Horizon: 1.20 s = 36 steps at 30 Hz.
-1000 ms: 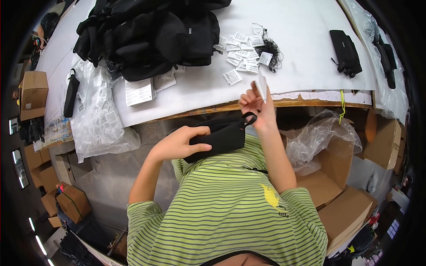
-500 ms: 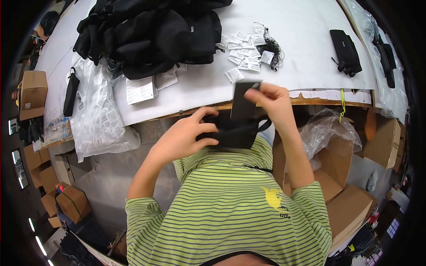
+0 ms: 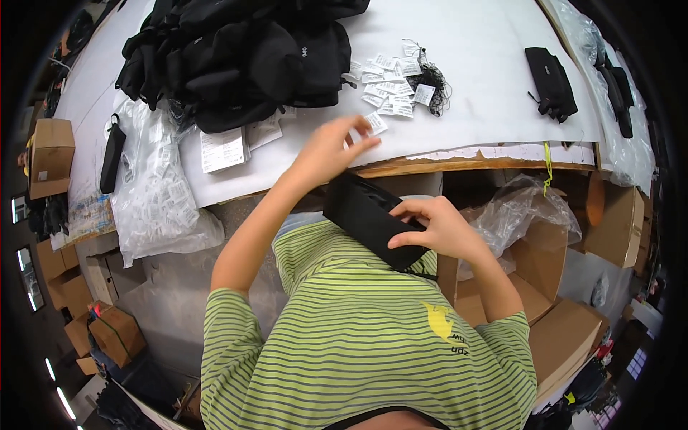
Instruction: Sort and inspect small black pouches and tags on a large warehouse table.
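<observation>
A black fabric pouch (image 3: 369,222) lies slantwise against my lap, just below the table edge, its far end gaping. My right hand (image 3: 437,226) is closed on the pouch's right end, fingers at the opening and thumb on its outer side. Over the table edge, my left hand (image 3: 335,147) is off the pouch, thumb and fingers apart. Its fingertips are at a white printed tag (image 3: 376,124); whether they touch it I cannot tell. Beyond lie several more white tags (image 3: 390,86) with tangled black strings (image 3: 432,82).
A heap of black pouches (image 3: 244,64) covers the table's back left. A stack of white papers (image 3: 222,149) and a clear bag of tags (image 3: 161,186) sit in front. Another black pouch (image 3: 552,82) lies right. Cardboard boxes (image 3: 566,344) stand below on the right.
My left hand has left the pouch and moved up to the tags. The flat black piece in my right hand is out of sight. My right hand has lowered onto the pouch, which has tilted.
</observation>
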{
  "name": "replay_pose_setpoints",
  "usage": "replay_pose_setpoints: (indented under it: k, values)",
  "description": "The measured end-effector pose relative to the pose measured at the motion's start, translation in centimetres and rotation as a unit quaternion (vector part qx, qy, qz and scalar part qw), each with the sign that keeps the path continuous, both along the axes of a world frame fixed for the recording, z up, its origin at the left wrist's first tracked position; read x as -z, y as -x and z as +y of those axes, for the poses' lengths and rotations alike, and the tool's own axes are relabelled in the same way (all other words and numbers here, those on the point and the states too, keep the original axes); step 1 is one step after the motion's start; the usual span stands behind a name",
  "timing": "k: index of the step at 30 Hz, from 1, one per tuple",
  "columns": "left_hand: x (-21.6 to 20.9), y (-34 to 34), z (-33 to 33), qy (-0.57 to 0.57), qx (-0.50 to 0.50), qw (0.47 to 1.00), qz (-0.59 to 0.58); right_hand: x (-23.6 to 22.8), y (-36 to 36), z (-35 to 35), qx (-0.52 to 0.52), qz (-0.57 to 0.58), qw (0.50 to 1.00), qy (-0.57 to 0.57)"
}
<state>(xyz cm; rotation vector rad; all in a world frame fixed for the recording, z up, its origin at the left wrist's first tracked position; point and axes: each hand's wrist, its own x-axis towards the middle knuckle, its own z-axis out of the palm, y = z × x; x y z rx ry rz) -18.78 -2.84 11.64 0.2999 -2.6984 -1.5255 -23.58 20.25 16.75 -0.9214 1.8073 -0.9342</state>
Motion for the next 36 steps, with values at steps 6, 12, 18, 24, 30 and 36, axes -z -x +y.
replay_pose_setpoints:
  k: [6, 12, 18, 24, 30, 36]
  values:
    - [4.5, 2.6, 0.5, 0.235, -0.049, 0.969, 0.050, 0.3, -0.2, 1.1, 0.026, -0.001, 0.999, -0.026]
    - [-3.5, 0.7, 0.7, -0.057, -0.042, 0.994, 0.082, 0.3, 0.4, 0.8, 0.064, 0.144, 0.987, 0.036]
    - [-8.5, -3.0, 0.1, 0.269, -0.029, 0.945, 0.182, -3.0, 1.9, -1.5, 0.038, 0.336, 0.933, 0.123]
    - [-2.6, -5.6, 2.7, -0.442, -0.246, 0.802, 0.317, -3.1, 1.0, -4.4, 0.126, 0.343, 0.900, 0.237]
    - [-3.2, -5.6, 4.6, -0.656, -0.293, 0.679, 0.150, -1.0, -0.2, -5.7, 0.253, 0.324, 0.866, 0.286]
    - [-3.5, -5.2, 4.1, -0.610, -0.293, 0.715, 0.176, 1.5, -1.4, -5.5, 0.424, 0.006, 0.857, 0.293]
